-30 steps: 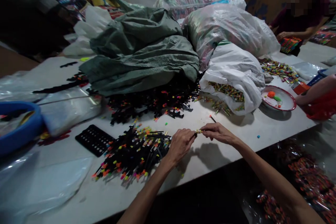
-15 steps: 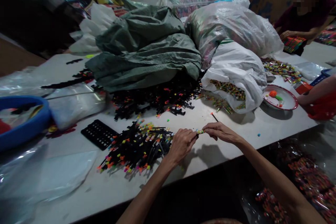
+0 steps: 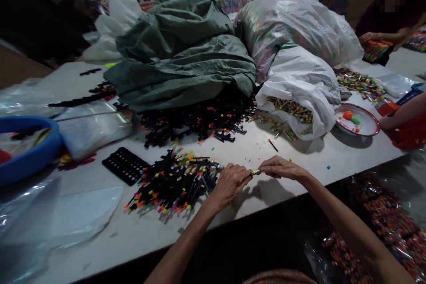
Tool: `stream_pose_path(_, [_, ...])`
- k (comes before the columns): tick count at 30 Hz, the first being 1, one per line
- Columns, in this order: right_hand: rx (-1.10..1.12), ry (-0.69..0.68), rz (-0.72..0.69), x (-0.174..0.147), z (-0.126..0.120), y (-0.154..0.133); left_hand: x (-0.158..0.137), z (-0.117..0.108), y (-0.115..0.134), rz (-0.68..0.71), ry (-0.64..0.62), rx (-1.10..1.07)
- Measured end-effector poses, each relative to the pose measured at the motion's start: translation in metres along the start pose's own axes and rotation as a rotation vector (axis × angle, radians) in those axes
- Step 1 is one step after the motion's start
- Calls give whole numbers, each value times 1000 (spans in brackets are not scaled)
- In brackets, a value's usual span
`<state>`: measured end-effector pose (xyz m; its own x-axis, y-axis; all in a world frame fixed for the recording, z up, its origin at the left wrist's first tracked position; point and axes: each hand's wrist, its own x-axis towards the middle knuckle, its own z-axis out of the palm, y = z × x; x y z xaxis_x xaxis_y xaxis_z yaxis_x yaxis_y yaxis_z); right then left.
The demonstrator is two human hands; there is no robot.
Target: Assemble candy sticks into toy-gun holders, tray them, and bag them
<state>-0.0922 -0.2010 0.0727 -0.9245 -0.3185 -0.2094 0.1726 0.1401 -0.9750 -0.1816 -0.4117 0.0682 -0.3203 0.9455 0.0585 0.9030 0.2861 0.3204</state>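
Between my two hands shows a small tube with coloured pieces (image 3: 255, 172). My left hand (image 3: 233, 182) is closed around one end of it, and a slim part pokes out on that hand's far side. The fingertips of my right hand (image 3: 281, 168) pinch the other end. Left of my hands lies a heap of black toy guns (image 3: 176, 182) with bright orange, yellow and pink tips. Just beyond my right hand is a black stick with an orange tip (image 3: 273, 144) on the white table (image 3: 233, 153).
Behind stand a grey-green sack (image 3: 186, 57) over more black toy guns and a white bag (image 3: 296, 84) spilling small coloured tubes. A black perforated tray (image 3: 124, 166) and blue basin (image 3: 29, 151) are left, a red-rimmed dish (image 3: 357, 120) right. A person (image 3: 389, 22) sits far right.
The view has shifted slightly. My right hand has come away from in front of the orange-tipped stick, which now shows whole. Both hands still hold the small tube.
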Motion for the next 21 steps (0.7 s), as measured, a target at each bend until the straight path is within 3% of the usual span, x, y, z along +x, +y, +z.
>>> stream_pose_path(6, [-457, 47, -160, -3, 13, -7, -8, 2, 0, -120, -89, -253])
stream_pose_path(9, [-490, -34, -162, 0, 17, -2, -13, 0, 2, -152, -128, -335])
stream_pose_path(12, [-428, -62, -156, 11, 17, 10, -19, -8, -1, -160, -137, -269])
stream_pose_path(16, [-512, 211, -85, 28, -12, 23, -14, -22, -30, -200, -104, -8])
stream_pose_path(19, [-835, 536, 163, 33, -56, 25, 14, -26, -67, -262, -9, 201])
stream_pose_path(21, [-1061, 621, 339, 33, -83, 23, 41, -23, -91, -266, 22, 313])
